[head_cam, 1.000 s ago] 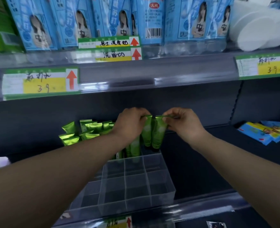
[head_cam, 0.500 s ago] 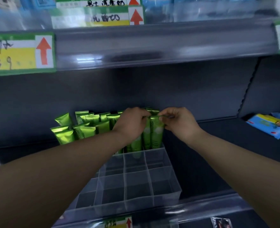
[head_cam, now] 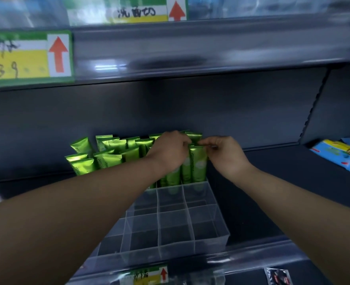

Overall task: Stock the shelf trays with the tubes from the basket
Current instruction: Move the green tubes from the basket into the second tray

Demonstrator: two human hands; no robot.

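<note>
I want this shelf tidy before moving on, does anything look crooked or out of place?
The leftmost green tubes lean sideways at mixed angles, while the upright tubes at the right stand straight in the clear tray. A loose dark packet lies alone at the view's bottom right.

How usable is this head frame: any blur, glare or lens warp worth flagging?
Head view: motion blur smears the yellow-and-green price label at upper left; a white glare streak sits on the grey shelf rail; wide-angle warp bows straight edges; the shiny green tubes look fairly sharp.
</note>
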